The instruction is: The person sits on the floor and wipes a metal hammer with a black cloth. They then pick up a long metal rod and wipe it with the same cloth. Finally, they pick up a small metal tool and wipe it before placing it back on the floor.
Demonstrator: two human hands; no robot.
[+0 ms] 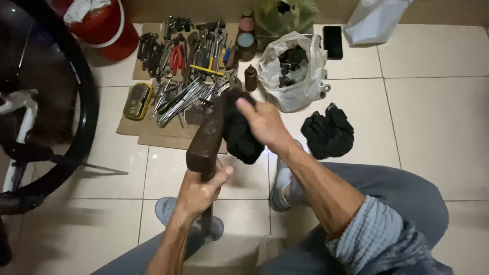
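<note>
- A black rubber bicycle tyre on its spoked wheel (84, 107) fills the nine o'clock edge of the view, with a red plastic bucket (109, 30) at eleven o'clock.
- A flat brown cardboard sheet (153, 133) at twelve o'clock carries a spread of metal hand tools (188, 61), red-handled pliers (177, 57) among them, and a small yellow case (137, 100).
- The left hand (199, 191), near six o'clock, has its fingers wrapped tight round the post under a long brown leather bicycle saddle (206, 137), which stands up at centre.
- The right hand (265, 125), just to the right of the saddle, presses a crumpled black cloth (239, 135) against the saddle's side, fingers closed on it.
- A white plastic bag of parts (293, 71) sits at one o'clock, with a pair of black fabric gloves (328, 131) at three o'clock on the pale tiled floor (438, 117).
</note>
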